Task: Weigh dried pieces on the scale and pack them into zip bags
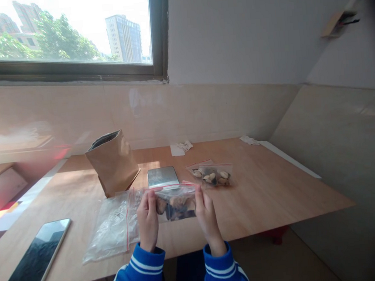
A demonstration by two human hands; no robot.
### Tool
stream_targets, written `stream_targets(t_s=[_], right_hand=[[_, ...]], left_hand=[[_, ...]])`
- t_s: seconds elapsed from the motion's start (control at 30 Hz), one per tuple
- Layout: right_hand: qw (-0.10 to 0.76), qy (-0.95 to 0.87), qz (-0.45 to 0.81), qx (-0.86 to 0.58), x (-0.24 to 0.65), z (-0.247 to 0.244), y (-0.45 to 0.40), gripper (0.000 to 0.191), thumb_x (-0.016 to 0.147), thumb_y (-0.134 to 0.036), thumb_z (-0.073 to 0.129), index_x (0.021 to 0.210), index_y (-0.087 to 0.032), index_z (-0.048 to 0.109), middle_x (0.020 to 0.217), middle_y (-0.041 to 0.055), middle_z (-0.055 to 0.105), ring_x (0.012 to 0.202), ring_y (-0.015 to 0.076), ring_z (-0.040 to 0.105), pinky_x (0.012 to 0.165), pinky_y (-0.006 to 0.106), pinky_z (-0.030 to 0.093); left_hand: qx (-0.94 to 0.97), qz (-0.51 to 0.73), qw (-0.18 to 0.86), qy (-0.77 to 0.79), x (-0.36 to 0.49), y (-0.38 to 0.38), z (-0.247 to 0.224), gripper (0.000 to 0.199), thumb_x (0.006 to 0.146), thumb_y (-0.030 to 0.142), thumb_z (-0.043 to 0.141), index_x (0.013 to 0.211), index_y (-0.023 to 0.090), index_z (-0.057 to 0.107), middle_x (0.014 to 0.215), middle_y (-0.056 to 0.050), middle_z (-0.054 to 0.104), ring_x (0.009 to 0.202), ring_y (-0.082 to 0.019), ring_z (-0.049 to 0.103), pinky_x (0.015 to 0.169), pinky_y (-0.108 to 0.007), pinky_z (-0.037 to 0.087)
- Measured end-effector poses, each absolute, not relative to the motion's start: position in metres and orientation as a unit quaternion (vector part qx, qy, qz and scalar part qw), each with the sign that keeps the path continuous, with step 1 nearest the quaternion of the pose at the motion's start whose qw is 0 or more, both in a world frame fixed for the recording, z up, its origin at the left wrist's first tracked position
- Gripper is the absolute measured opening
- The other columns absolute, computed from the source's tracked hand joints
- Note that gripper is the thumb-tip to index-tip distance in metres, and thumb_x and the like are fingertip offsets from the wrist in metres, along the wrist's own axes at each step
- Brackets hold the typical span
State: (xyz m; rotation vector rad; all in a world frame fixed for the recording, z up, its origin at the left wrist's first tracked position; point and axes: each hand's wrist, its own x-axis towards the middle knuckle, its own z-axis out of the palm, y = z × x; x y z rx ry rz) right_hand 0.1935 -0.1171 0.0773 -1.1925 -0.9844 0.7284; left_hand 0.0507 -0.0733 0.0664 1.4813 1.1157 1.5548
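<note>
A clear zip bag (176, 204) with a red seal line holds brown and dark dried pieces. My left hand (148, 218) pinches its upper left corner, and my right hand (207, 215) pinches the upper right corner, so the bag is stretched between them. Just behind it lies a flat silver device like a scale (162, 176). Filled zip bags (215, 175) of similar pieces lie to the right. Beside my left hand is a pile of clear plastic bags (111, 226) with red seal lines.
An open brown paper bag (115, 164) stands at the back left of the wooden table (261, 195). A large phone or tablet (34, 263) lies at the front left. Crumpled white paper (184, 147) and another white scrap (249, 140) rest along the back edge.
</note>
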Motion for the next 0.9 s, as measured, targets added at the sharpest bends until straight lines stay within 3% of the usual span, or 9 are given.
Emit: stream_targets(t_s=[0.17, 0.27, 0.4, 0.53, 0.67, 0.9], right_hand=[[0.661, -0.410, 0.277, -0.564, 0.199, 0.076, -0.121, 0.051, 0.090, -0.058, 0.040, 0.074, -0.017, 0.066, 0.073, 0.0090, 0.072, 0.071, 0.0223, 0.066, 0.074, 0.033, 0.050], [0.667, -0.407, 0.281, -0.557, 0.200, 0.075, -0.120, 0.050, 0.088, -0.059, 0.042, 0.075, -0.017, 0.066, 0.065, 0.0066, 0.070, 0.068, 0.0216, 0.066, 0.073, 0.032, 0.049], [0.672, -0.416, 0.295, -0.537, 0.202, 0.071, -0.117, 0.047, 0.089, -0.056, 0.043, 0.077, -0.016, 0.066, 0.068, 0.0053, 0.071, 0.069, 0.0200, 0.066, 0.075, 0.031, 0.048], [0.677, -0.428, 0.302, -0.517, 0.211, 0.063, -0.113, 0.040, 0.087, -0.051, 0.050, 0.083, -0.016, 0.069, 0.083, 0.0066, 0.073, 0.081, 0.0210, 0.066, 0.078, 0.031, 0.049], [0.685, -0.399, 0.316, -0.520, 0.220, 0.048, -0.111, 0.039, 0.082, -0.051, 0.059, 0.091, -0.016, 0.073, 0.095, 0.0093, 0.073, 0.091, 0.0243, 0.066, 0.083, 0.035, 0.049], [0.659, -0.431, 0.346, -0.510, 0.216, 0.029, -0.106, 0.037, 0.081, -0.050, 0.059, 0.093, -0.017, 0.073, 0.091, 0.0085, 0.074, 0.086, 0.0238, 0.067, 0.077, 0.033, 0.051]], left_hand=[[0.592, 0.615, 0.236, 0.465, 0.055, -0.082, 0.062, 0.038, 0.091, 0.046, 0.041, 0.087, 0.018, 0.067, 0.069, -0.001, 0.061, 0.062, -0.013, 0.053, 0.060, -0.024, 0.042], [0.594, 0.611, 0.224, 0.472, 0.050, -0.084, 0.064, 0.039, 0.090, 0.047, 0.042, 0.082, 0.017, 0.066, 0.063, 0.001, 0.057, 0.057, -0.012, 0.050, 0.056, -0.023, 0.039], [0.573, 0.602, 0.287, 0.477, 0.046, -0.085, 0.070, 0.038, 0.089, 0.047, 0.045, 0.082, 0.016, 0.066, 0.057, 0.002, 0.053, 0.055, -0.012, 0.048, 0.055, -0.023, 0.039], [0.544, 0.597, 0.359, 0.467, 0.044, -0.085, 0.073, 0.035, 0.087, 0.045, 0.050, 0.096, 0.018, 0.069, 0.090, -0.003, 0.068, 0.085, -0.017, 0.060, 0.075, -0.025, 0.045], [0.547, 0.577, 0.419, 0.439, 0.041, -0.086, 0.065, 0.033, 0.086, 0.042, 0.053, 0.100, 0.019, 0.071, 0.109, -0.005, 0.068, 0.110, -0.021, 0.057, 0.099, -0.031, 0.039], [0.562, 0.547, 0.445, 0.432, 0.041, -0.085, 0.046, 0.036, 0.085, 0.044, 0.053, 0.108, 0.021, 0.069, 0.114, -0.004, 0.068, 0.114, -0.022, 0.057, 0.099, -0.033, 0.042]])
